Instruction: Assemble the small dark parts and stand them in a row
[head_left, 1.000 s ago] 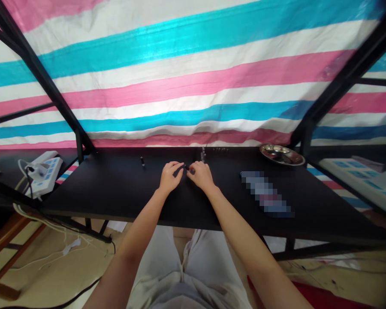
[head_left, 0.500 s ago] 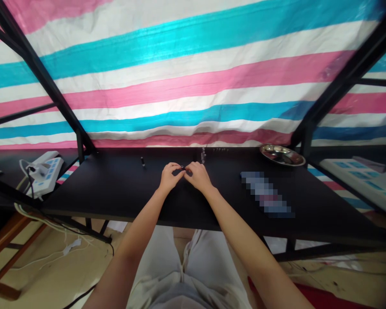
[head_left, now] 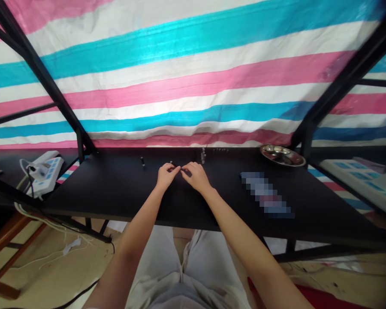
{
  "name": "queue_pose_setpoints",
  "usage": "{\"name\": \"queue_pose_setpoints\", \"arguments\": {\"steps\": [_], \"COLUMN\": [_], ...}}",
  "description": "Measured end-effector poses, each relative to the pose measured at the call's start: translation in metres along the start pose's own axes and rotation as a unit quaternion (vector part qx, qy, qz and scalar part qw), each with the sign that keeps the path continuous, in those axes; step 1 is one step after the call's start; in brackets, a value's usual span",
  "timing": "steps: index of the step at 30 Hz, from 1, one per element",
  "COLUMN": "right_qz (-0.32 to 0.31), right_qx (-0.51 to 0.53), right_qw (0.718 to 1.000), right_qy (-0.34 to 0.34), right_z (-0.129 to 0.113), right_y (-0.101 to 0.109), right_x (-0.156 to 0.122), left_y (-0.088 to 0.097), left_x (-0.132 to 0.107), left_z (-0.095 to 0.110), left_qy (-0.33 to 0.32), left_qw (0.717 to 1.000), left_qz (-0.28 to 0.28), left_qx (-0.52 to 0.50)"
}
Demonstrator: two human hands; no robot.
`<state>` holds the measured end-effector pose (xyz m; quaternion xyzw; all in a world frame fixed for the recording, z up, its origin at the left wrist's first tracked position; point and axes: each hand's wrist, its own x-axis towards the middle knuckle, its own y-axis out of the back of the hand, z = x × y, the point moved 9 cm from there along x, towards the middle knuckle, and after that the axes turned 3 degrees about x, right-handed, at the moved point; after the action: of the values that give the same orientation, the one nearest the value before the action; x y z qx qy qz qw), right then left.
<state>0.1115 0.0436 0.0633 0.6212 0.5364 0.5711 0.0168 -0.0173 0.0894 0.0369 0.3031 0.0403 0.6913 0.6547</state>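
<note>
My left hand [head_left: 166,175] is closed in a pinch above the black table [head_left: 116,189]. A small dark piece [head_left: 181,168], too small to name, shows at its thumb and fingertips. My right hand [head_left: 196,175] reaches in from the other side, its thumb and forefinger bent together at the same piece. A tiny pale spot shows above the left fingers, and I cannot tell whether it belongs to the piece. Just beyond the right hand stands a short row of small shiny pieces [head_left: 203,155]. Left of the hands lies a small black-and-white cylinder [head_left: 143,162].
A round metal dish [head_left: 282,156] sits at the back right. Nearer lies a blurred-out bluish object [head_left: 266,195]. Several tiny pieces [head_left: 221,150] line the back edge. A power strip [head_left: 49,176] is on the left table. Black frame bars and a striped sheet [head_left: 193,86] rise behind.
My left hand has shifted slightly left and its fingers have turned. The small ring-like end seen between the hands is no longer visible there. My right hand stays nearly in place.
</note>
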Motion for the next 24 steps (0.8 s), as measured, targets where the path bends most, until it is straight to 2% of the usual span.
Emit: {"name": "queue_pose_setpoints", "arguments": {"steps": [2, 5, 9, 12, 15, 19, 24], "right_qz": [-0.009, -0.030, -0.051, -0.060, -0.064, -0.066, -0.063], "right_qx": [0.005, 0.010, 0.016, 0.022, 0.028, 0.028, 0.033], "right_qw": [1.000, 0.999, 0.998, 0.997, 0.996, 0.996, 0.996], "right_qy": [-0.007, -0.020, -0.042, -0.052, -0.054, -0.058, -0.060], "right_z": [0.001, 0.003, 0.008, 0.011, 0.012, 0.013, 0.015], "right_y": [-0.001, -0.003, -0.006, -0.008, -0.010, -0.011, -0.011], "right_x": [0.000, 0.000, 0.000, 0.001, 0.001, 0.001, 0.001], "left_y": [0.012, 0.031, 0.061, 0.078, 0.087, 0.090, 0.090], "left_x": [0.006, 0.017, 0.030, 0.032, 0.031, 0.031, 0.033], "left_z": [-0.007, -0.020, -0.031, -0.043, -0.055, -0.065, -0.066], "left_qy": [0.032, 0.100, 0.141, 0.182, 0.213, 0.226, 0.217], "left_qw": [0.995, 0.967, 0.930, 0.911, 0.900, 0.894, 0.894], "left_qz": [0.024, 0.018, 0.031, 0.038, 0.036, 0.025, 0.030], "left_qx": [0.087, 0.232, 0.338, 0.368, 0.379, 0.386, 0.390]}}
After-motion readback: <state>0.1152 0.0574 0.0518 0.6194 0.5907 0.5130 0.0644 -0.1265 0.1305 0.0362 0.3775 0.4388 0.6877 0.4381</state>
